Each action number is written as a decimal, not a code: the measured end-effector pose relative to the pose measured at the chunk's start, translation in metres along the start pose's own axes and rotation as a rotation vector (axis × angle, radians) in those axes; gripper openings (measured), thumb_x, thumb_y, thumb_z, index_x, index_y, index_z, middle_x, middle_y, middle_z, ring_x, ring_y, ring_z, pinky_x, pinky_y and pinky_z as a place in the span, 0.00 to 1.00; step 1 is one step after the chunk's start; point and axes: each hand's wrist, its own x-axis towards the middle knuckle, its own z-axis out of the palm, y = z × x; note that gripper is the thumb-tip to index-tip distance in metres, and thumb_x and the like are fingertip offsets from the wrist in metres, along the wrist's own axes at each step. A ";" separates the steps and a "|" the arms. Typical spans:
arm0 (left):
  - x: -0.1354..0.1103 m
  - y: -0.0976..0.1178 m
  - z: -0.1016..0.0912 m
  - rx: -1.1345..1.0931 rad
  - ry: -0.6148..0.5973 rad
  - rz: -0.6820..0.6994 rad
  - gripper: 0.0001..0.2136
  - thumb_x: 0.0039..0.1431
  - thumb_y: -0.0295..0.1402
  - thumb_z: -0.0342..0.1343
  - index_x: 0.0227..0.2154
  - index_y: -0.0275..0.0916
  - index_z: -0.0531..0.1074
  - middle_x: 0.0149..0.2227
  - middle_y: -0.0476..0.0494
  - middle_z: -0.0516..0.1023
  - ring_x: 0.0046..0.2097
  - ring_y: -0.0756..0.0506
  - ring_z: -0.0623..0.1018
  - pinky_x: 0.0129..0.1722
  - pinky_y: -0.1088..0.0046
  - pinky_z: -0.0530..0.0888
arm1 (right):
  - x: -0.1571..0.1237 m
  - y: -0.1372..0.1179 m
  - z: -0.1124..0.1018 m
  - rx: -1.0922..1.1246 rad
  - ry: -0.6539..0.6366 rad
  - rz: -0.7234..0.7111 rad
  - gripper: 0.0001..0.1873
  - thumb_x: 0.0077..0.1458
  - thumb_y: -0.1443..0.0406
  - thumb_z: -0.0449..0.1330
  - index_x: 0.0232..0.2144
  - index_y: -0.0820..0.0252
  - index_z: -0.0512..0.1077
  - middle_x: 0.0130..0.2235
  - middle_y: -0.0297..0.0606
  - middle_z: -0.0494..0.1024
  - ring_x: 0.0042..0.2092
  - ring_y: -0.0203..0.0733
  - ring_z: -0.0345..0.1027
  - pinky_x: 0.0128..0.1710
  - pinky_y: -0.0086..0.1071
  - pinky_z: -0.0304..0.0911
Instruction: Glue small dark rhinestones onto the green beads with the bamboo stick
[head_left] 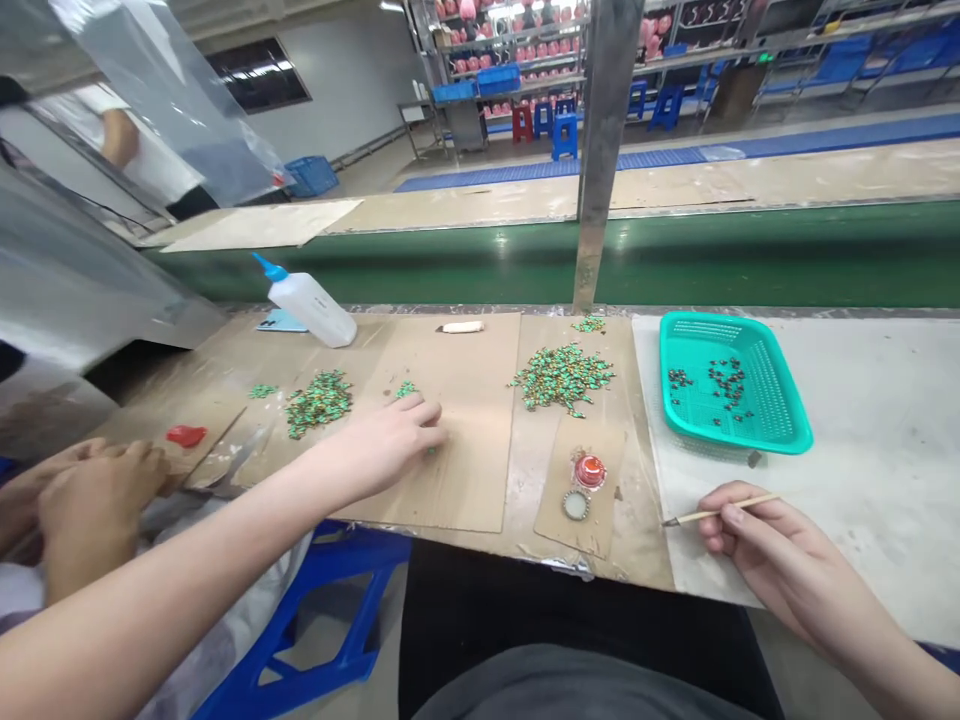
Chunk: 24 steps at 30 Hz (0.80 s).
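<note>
Brush (688, 517) grasped around mid-handle between thumb and fingers of the right hand (765, 540), over white paper (892, 450) just in front of the green basket (780, 390). Such a light, pencil-like hold probably meant for fine control. Left hand (409, 435) with fingers bent down over a cardboard sheet (476, 420), beside a small cluster of green pieces (406, 388); no telling whether gripping one, with fingertips partly hidden. More such pieces in a left heap (319, 403) and a right heap (566, 378), likely placed for easy reach. Between right heap and near edge of the desk (645, 510), a small card (555, 470) bearing a dish of red (590, 470) and a metal cap (576, 505), presumably to catch drips. Dark little pieces (727, 380) scattered inside the basket, apparently contained by perforated walls. White squeeze bottle (315, 310) well back, probably out of the way of both hands.
</note>
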 end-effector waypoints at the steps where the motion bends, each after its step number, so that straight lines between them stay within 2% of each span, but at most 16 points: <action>1: 0.001 -0.001 -0.001 -0.051 0.022 -0.009 0.12 0.69 0.22 0.61 0.35 0.46 0.84 0.44 0.37 0.86 0.49 0.31 0.83 0.52 0.51 0.81 | -0.001 -0.002 0.002 0.020 -0.002 -0.011 0.26 0.48 0.41 0.89 0.33 0.53 0.92 0.33 0.43 0.85 0.33 0.44 0.81 0.32 0.32 0.82; 4: 0.000 0.001 -0.003 -0.234 0.127 -0.082 0.11 0.71 0.32 0.60 0.30 0.48 0.79 0.38 0.39 0.85 0.44 0.32 0.82 0.50 0.52 0.80 | -0.002 -0.003 0.006 0.080 0.005 -0.066 0.23 0.53 0.44 0.89 0.34 0.53 0.92 0.34 0.41 0.86 0.33 0.41 0.82 0.33 0.28 0.81; 7: -0.005 0.021 0.003 -0.476 0.268 -0.220 0.11 0.70 0.43 0.65 0.31 0.48 0.79 0.33 0.44 0.84 0.39 0.35 0.82 0.43 0.58 0.80 | -0.004 -0.002 0.010 0.104 0.025 -0.116 0.23 0.55 0.44 0.88 0.34 0.53 0.91 0.35 0.40 0.87 0.33 0.40 0.83 0.35 0.30 0.83; 11: -0.011 0.075 0.037 -0.905 0.386 -0.420 0.19 0.64 0.56 0.73 0.42 0.46 0.88 0.34 0.43 0.90 0.35 0.37 0.87 0.36 0.64 0.84 | -0.004 -0.001 0.018 0.082 0.058 -0.148 0.22 0.59 0.45 0.87 0.38 0.54 0.90 0.37 0.41 0.89 0.35 0.44 0.85 0.40 0.36 0.86; 14: -0.009 0.121 0.067 -1.187 0.382 -0.533 0.23 0.61 0.60 0.76 0.38 0.42 0.91 0.31 0.39 0.91 0.29 0.39 0.86 0.29 0.64 0.83 | 0.002 -0.003 0.030 0.079 0.049 -0.166 0.20 0.60 0.48 0.87 0.41 0.53 0.89 0.39 0.40 0.90 0.38 0.45 0.87 0.45 0.38 0.87; 17: -0.005 0.153 0.083 -1.345 0.384 -0.605 0.24 0.58 0.60 0.78 0.36 0.42 0.93 0.28 0.41 0.88 0.27 0.41 0.82 0.28 0.65 0.82 | 0.013 -0.004 0.044 0.093 0.016 -0.185 0.21 0.60 0.48 0.86 0.36 0.53 0.85 0.39 0.39 0.91 0.40 0.47 0.88 0.46 0.40 0.87; 20: -0.007 0.166 0.084 -1.413 0.362 -0.631 0.23 0.58 0.59 0.79 0.36 0.43 0.93 0.24 0.46 0.83 0.26 0.43 0.79 0.29 0.68 0.81 | 0.023 -0.006 0.054 0.109 -0.004 -0.198 0.21 0.63 0.51 0.83 0.31 0.52 0.79 0.36 0.36 0.89 0.36 0.45 0.85 0.41 0.38 0.86; 24: -0.012 0.160 0.082 -1.408 0.355 -0.656 0.26 0.59 0.64 0.78 0.38 0.45 0.92 0.24 0.48 0.80 0.26 0.44 0.77 0.28 0.70 0.80 | 0.029 -0.011 0.060 0.096 -0.001 -0.203 0.17 0.65 0.55 0.81 0.33 0.53 0.79 0.34 0.34 0.87 0.34 0.42 0.81 0.40 0.37 0.84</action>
